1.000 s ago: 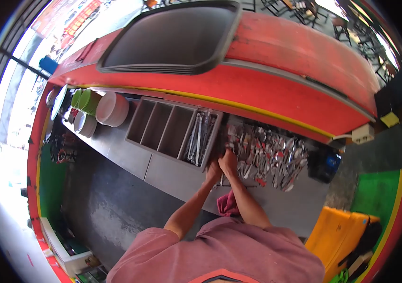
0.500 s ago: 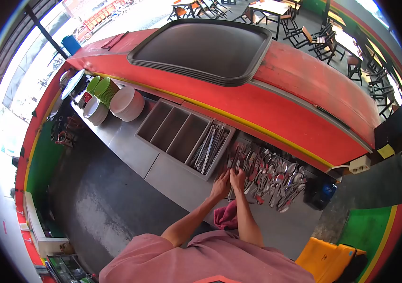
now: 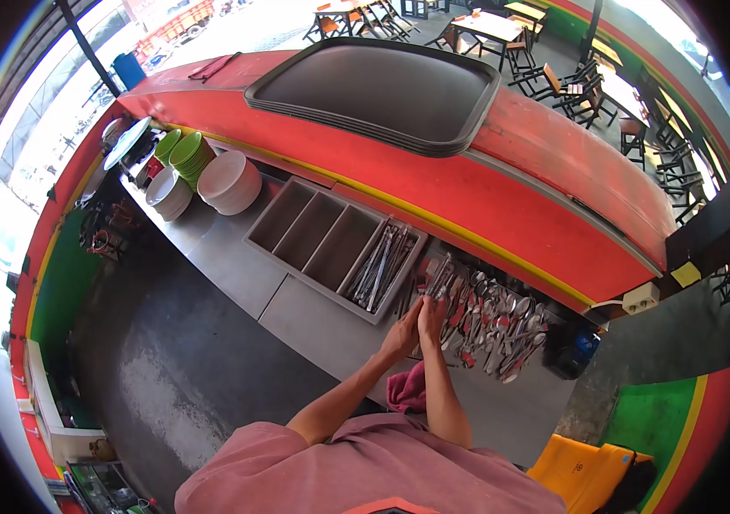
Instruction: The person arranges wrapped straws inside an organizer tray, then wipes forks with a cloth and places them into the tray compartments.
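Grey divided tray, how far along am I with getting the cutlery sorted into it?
Still early, I'd judge. Of the grey divided tray's four compartments, only the rightmost holds cutlery. Your left hand and right hand are together beside it, seemingly around a few pieces; I can't tell which. Left to do, probably: the loose pile of spoons and other pieces right of the tray.

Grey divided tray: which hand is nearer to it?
Left. The left hand is just right of the tray; the right hand is farther right, by the loose cutlery.
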Tool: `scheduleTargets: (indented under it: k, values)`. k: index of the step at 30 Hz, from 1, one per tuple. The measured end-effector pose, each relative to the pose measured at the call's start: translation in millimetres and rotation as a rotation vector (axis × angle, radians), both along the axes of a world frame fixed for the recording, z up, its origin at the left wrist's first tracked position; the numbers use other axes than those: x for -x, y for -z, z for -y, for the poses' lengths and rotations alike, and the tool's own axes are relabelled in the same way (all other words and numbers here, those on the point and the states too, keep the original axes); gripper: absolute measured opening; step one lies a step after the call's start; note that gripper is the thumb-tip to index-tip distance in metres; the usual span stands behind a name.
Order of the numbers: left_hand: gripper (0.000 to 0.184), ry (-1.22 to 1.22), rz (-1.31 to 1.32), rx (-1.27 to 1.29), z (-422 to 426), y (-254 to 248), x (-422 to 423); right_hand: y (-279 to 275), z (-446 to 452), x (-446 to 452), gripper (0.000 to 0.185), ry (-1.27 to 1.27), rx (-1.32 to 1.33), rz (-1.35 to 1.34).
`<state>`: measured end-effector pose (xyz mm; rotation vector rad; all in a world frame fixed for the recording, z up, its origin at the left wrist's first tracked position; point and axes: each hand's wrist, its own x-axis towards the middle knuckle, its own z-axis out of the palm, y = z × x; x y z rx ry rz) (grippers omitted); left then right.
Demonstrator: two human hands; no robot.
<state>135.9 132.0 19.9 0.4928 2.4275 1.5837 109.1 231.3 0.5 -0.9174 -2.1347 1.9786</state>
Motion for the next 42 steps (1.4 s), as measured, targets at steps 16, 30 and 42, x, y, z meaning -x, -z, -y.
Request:
scheduleTargets:
  k: [16,30,42]
  values:
    - [0.080,0.087,-0.071,0.017,77,-38,62,-59,91,48,0.036,0.083,-0.271,-0.498]
    - [0.076,0.187,-0.235,-0.180,103,-9,101,-54,120,67,0.038,0.088,-0.364,-0.451]
    - [0.060,-0.050,-0.541,0.318,101,10,98,-5,120,64,0.035,0.225,-0.752,-0.296]
